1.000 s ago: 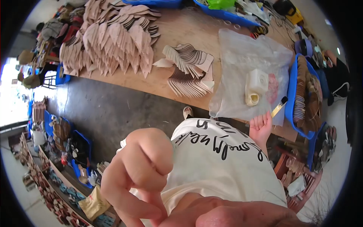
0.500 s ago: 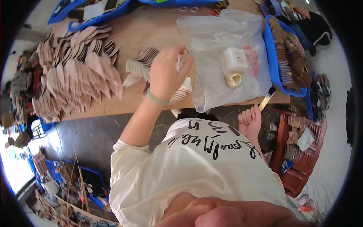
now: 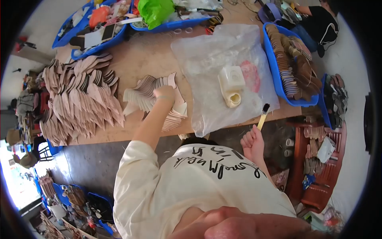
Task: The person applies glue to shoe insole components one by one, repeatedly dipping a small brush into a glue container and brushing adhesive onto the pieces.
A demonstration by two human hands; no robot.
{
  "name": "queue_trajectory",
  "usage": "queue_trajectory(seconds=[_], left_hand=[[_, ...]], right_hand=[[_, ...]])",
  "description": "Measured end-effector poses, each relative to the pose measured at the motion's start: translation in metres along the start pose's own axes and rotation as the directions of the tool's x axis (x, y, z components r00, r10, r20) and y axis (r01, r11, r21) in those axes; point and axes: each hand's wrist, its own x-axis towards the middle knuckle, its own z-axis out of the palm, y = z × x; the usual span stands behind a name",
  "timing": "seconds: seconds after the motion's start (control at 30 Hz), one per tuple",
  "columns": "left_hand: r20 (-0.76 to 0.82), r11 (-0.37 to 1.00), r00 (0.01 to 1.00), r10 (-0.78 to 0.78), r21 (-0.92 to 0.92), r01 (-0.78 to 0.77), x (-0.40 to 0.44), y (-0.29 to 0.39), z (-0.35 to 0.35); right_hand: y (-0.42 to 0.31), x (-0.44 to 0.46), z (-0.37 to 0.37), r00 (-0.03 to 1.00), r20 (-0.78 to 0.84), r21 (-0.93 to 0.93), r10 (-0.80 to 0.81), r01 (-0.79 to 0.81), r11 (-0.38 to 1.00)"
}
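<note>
My right hand (image 3: 252, 140) is wrapped round the yellow handle of a brush (image 3: 263, 116), its dark bristles pointing up, at the table's front edge. My left hand (image 3: 164, 93) is closed, fingers curled down onto a fanned pile of pale, wavy-edged cut pieces (image 3: 139, 94); its fingertips are hidden. Beside it lies a separate long pale piece (image 3: 180, 96). To the right, a clear plastic sheet (image 3: 203, 67) lies under a white plastic container (image 3: 231, 78) with a cut opening, yellowish inside. A pink patch (image 3: 250, 76) shows beside the container.
A large stack of similar pinkish pieces (image 3: 81, 95) covers the table's left part. Blue baskets stand at the back, one with a green bag (image 3: 155, 12). Another blue basket (image 3: 296, 103) on the right holds brown soles. Another person (image 3: 318, 28) sits at the far right.
My left hand has come down from above the pile, its fingers now curled onto the pieces. The right hand still holds the brush. The view has shifted, showing more of the back baskets.
</note>
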Motion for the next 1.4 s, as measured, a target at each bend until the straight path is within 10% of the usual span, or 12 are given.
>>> queue_trajectory(seconds=[0.13,0.27,0.33,0.5,0.77,0.93,1.03,1.4], left_hand=[[-0.266,0.891,0.963,0.049,-0.424,-0.162,-0.071,-0.015,-0.038],[-0.410,0.504,0.907,-0.091,-0.805,-0.313,-0.127,-0.027,-0.016],[-0.100,-0.015,0.986,-0.137,-0.995,-0.103,-0.157,-0.025,-0.009],[-0.046,-0.262,0.993,-0.111,-0.962,-0.074,-0.224,0.016,0.010],[0.020,-0.295,0.999,-0.047,-0.955,0.005,-0.255,0.073,0.057],[-0.012,-0.117,1.000,0.024,-0.993,-0.009,-0.250,0.090,0.066],[0.003,-0.238,0.994,0.108,-0.971,0.029,-0.247,0.097,0.065],[0.052,-0.259,0.996,0.068,-0.963,0.068,-0.227,0.104,0.059]], right_hand=[[-0.023,0.015,-0.014,0.997,0.038,-0.208,0.067,-0.058,0.976],[-0.035,0.044,-0.050,0.996,0.050,-0.328,0.076,-0.056,0.943],[-0.039,0.058,-0.064,0.996,0.050,-0.311,0.071,-0.052,0.949],[-0.051,0.075,-0.061,0.994,0.034,-0.336,0.103,-0.086,0.938],[-0.056,0.110,-0.071,0.977,0.116,-0.642,0.178,-0.063,0.764],[-0.068,0.133,-0.083,0.972,0.222,-0.972,-0.076,0.227,0.066],[-0.079,0.144,-0.081,0.944,0.314,-0.911,-0.096,0.272,-0.309],[-0.058,0.200,-0.042,0.973,0.214,-0.782,-0.087,0.117,-0.612]])
